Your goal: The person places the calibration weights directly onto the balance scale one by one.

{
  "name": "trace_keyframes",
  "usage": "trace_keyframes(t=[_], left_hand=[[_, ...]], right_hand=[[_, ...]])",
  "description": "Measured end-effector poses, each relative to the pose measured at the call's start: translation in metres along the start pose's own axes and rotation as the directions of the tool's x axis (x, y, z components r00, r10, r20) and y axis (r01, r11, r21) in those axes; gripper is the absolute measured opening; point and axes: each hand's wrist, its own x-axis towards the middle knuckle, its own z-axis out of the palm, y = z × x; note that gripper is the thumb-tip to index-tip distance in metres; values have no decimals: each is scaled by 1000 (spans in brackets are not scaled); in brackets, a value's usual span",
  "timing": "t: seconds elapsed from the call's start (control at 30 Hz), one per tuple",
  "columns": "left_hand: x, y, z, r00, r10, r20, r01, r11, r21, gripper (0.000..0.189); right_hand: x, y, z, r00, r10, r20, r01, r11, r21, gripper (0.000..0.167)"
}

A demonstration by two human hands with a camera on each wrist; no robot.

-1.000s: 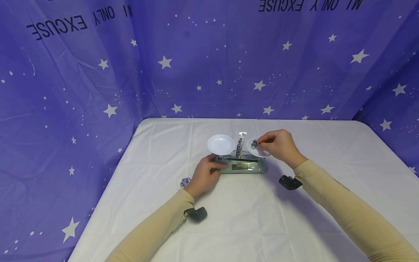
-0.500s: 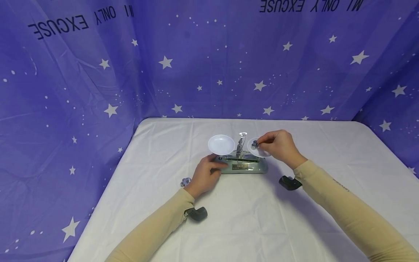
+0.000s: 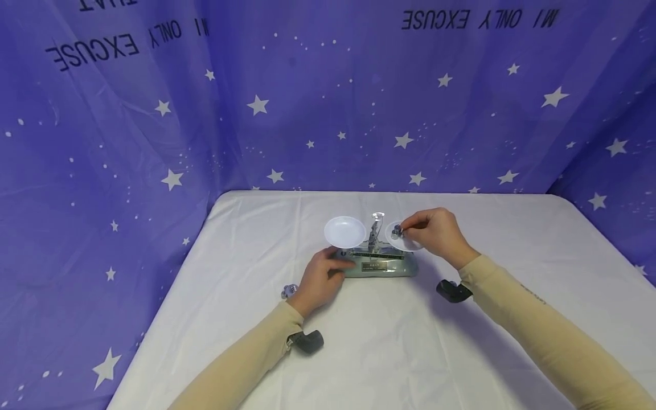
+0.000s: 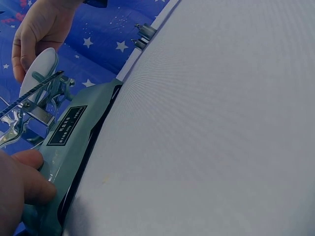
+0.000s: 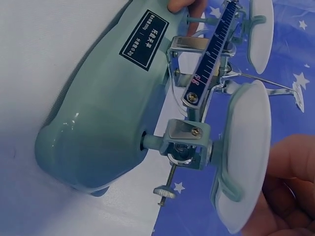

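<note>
A green balance scale (image 3: pixel 379 267) with two white pans stands on the table. My left hand (image 3: pixel 319 279) grips the left end of its base, thumb and fingers on opposite sides in the right wrist view. My right hand (image 3: pixel 435 230) is over the right pan (image 3: pixel 408 245), pinching a small silver metal weight (image 3: pixel 397 232) there. That pan sits lower than the left pan (image 3: pixel 344 232), which holds nothing. In the right wrist view, the right pan (image 5: pixel 246 157) hides the fingertips and the weight.
A white cloth (image 3: pixel 389 353) covers the table. Several silver weights (image 3: pixel 288 291) stand beside my left wrist, and more metal weights (image 4: pixel 145 32) stand past the scale's right end. A purple starry curtain (image 3: pixel 328 114) hangs behind the table.
The head view has tilted up slightly, so everything sits a little lower in it. Both hands keep their places at the scale, with only slight movement at the right fingertips.
</note>
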Motion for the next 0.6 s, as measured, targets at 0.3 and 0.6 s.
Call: trace_keyframes(t=[0.3,0.6], left_hand=[[-3,0,2,1000,9,-24,-9,1000,6,31],[-1,0,1,1000,13,-7,-13,1000,3,32]], right_hand=[[-11,-2,-17,999,-12,-33,12,1000,-7,15],[-44,18,-56,997,1,-81,-4,999,-48,17]])
